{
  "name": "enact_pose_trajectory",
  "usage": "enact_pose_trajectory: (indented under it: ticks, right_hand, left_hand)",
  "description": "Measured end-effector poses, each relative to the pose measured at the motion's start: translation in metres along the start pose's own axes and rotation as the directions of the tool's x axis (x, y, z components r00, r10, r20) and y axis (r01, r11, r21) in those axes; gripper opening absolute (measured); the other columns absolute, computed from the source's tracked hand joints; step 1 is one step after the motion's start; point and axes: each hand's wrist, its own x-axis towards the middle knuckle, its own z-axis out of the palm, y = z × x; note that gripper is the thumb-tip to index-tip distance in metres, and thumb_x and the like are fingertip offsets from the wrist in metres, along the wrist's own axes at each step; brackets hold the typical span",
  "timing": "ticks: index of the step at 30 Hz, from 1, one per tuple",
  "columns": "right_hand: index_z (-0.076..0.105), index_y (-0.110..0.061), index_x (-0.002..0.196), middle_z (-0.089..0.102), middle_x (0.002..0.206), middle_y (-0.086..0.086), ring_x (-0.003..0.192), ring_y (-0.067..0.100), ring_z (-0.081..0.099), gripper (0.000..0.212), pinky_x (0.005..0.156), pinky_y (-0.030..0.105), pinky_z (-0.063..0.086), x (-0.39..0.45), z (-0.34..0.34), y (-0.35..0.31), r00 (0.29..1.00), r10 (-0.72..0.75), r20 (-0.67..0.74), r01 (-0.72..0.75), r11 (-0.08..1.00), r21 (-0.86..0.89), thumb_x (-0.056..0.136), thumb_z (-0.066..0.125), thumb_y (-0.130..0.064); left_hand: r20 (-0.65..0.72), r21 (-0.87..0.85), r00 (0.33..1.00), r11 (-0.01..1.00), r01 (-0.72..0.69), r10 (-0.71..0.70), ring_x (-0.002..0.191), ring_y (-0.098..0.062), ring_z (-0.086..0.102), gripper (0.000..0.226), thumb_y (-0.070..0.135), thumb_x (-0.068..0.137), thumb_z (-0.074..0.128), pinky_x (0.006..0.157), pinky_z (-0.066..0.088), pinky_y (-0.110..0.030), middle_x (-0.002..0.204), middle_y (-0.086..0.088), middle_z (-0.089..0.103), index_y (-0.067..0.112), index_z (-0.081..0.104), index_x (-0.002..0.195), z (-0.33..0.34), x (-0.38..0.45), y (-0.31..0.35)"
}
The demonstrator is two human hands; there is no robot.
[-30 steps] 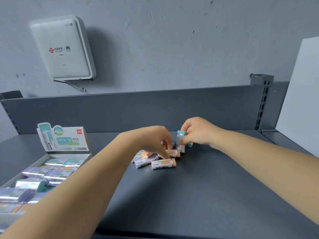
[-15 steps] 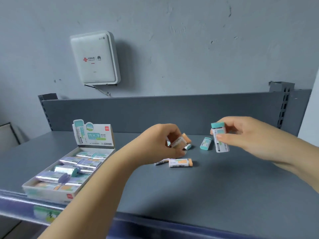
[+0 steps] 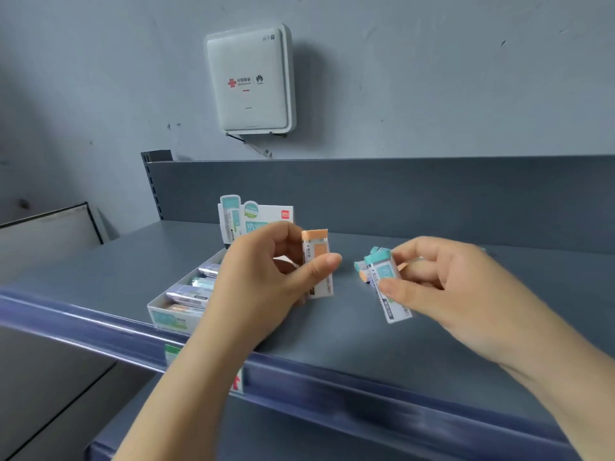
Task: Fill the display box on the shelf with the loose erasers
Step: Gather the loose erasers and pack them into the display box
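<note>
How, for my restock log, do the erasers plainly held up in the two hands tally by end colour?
Orange-ended eraser in a white sleeve: 1, pinched by the left hand
Teal-ended eraser in a white sleeve: 1, pinched by the right hand
Total: 2
Loose erasers behind the right hand are too hidden to count.

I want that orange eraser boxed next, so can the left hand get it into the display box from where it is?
Probably yes. The left hand pinches the orange eraser just right of the display box, whose top is open, and nothing stands between them.
</note>
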Motion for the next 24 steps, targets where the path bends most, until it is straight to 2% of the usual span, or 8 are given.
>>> enact_pose_trajectory:
  ticks: [2, 4, 6, 8, 11, 17, 21, 24]
  right_hand:
    - [0.059, -0.022, 0.082, 0.074, 0.072, -0.017, 0.068, 0.013, 0.065, 0.012, 0.063, 0.019, 0.045, 0.008, 0.015, -0.005, 0.999, 0.015, -0.033, -0.015, 1.000, 0.002, 0.075, 0.066, -0.029]
    - [0.061, -0.022, 0.081, 0.074, 0.073, -0.015, 0.076, 0.023, 0.067, 0.012, 0.074, 0.032, 0.050, 0.017, 0.028, -0.011, 0.998, 0.020, -0.064, -0.020, 1.000, -0.002, 0.074, 0.067, -0.031]
    - [0.063, -0.023, 0.081, 0.074, 0.075, -0.012, 0.081, 0.032, 0.065, 0.012, 0.078, 0.042, 0.051, 0.027, 0.042, -0.020, 0.996, 0.012, -0.094, -0.011, 1.000, 0.015, 0.075, 0.066, -0.032]
    - [0.063, -0.024, 0.082, 0.074, 0.076, -0.012, 0.081, 0.028, 0.066, 0.011, 0.076, 0.038, 0.048, 0.038, 0.056, -0.028, 0.993, 0.006, -0.118, -0.001, 0.999, 0.042, 0.076, 0.064, -0.032]
    - [0.063, -0.024, 0.085, 0.074, 0.083, -0.015, 0.078, 0.009, 0.068, 0.009, 0.082, 0.033, 0.048, 0.057, 0.077, -0.039, 0.992, 0.021, -0.125, -0.015, 0.999, 0.048, 0.080, 0.061, -0.031]
    - [0.059, -0.025, 0.092, 0.071, 0.091, -0.012, 0.088, 0.008, 0.067, 0.006, 0.090, 0.036, 0.050, 0.088, 0.109, -0.056, 0.991, 0.054, -0.125, -0.063, 0.995, -0.075, 0.087, 0.057, -0.023]
    - [0.057, -0.028, 0.096, 0.065, 0.090, -0.011, 0.078, 0.012, 0.061, 0.013, 0.082, 0.035, 0.047, 0.104, 0.121, -0.065, 0.995, 0.059, -0.076, -0.074, 0.974, -0.213, 0.088, 0.053, -0.019]
    - [0.057, -0.029, 0.097, 0.063, 0.090, -0.010, 0.053, 0.001, 0.048, 0.014, 0.063, 0.025, 0.044, 0.116, 0.126, -0.068, 0.998, 0.049, -0.037, -0.058, 0.936, -0.347, 0.087, 0.054, -0.019]
  left_hand:
    - [0.012, -0.086, 0.999, 0.996, 0.037, -0.036, 0.035, -0.007, 0.048, 0.039, 0.041, 0.056, 0.067, 0.038, 0.036, -0.011, 0.053, 0.008, 0.060, 0.008, 0.062, 0.076, -0.016, 0.004, -0.010]
    - [0.036, -0.133, 0.997, 0.988, 0.074, -0.070, 0.035, -0.008, 0.048, 0.032, 0.032, 0.063, 0.071, 0.038, 0.034, -0.011, 0.055, 0.002, 0.062, 0.005, 0.062, 0.077, -0.035, 0.011, -0.021]
    - [0.050, -0.132, 0.995, 0.987, 0.096, -0.090, 0.034, -0.008, 0.048, 0.021, 0.021, 0.072, 0.072, 0.037, 0.034, -0.011, 0.058, -0.006, 0.065, 0.003, 0.063, 0.079, -0.054, 0.020, -0.033]
    - [0.050, -0.137, 0.995, 0.986, 0.095, -0.089, 0.034, -0.008, 0.048, 0.018, 0.018, 0.075, 0.070, 0.037, 0.034, -0.012, 0.058, -0.009, 0.066, 0.002, 0.063, 0.080, -0.073, 0.031, -0.047]
    - [0.059, -0.147, 0.995, 0.985, 0.090, -0.082, 0.033, -0.008, 0.046, 0.019, 0.020, 0.075, 0.070, 0.035, 0.032, -0.014, 0.052, -0.005, 0.064, 0.003, 0.063, 0.078, -0.097, 0.048, -0.065]
    - [0.187, -0.095, 0.981, 0.993, 0.073, -0.055, 0.043, -0.014, 0.040, 0.024, 0.027, 0.083, 0.062, 0.040, 0.034, -0.017, 0.050, -0.001, 0.061, 0.004, 0.060, 0.075, -0.123, 0.082, -0.095]
    - [0.275, -0.055, 0.961, 0.997, 0.059, -0.042, 0.041, -0.012, 0.039, 0.021, 0.027, 0.088, 0.056, 0.041, 0.036, -0.015, 0.052, 0.004, 0.058, 0.009, 0.060, 0.078, -0.129, 0.100, -0.108]
    - [0.337, -0.052, 0.939, 0.995, 0.086, -0.063, 0.042, -0.010, 0.040, 0.018, 0.026, 0.091, 0.052, 0.042, 0.038, -0.015, 0.058, 0.002, 0.058, 0.012, 0.061, 0.081, -0.131, 0.110, -0.116]
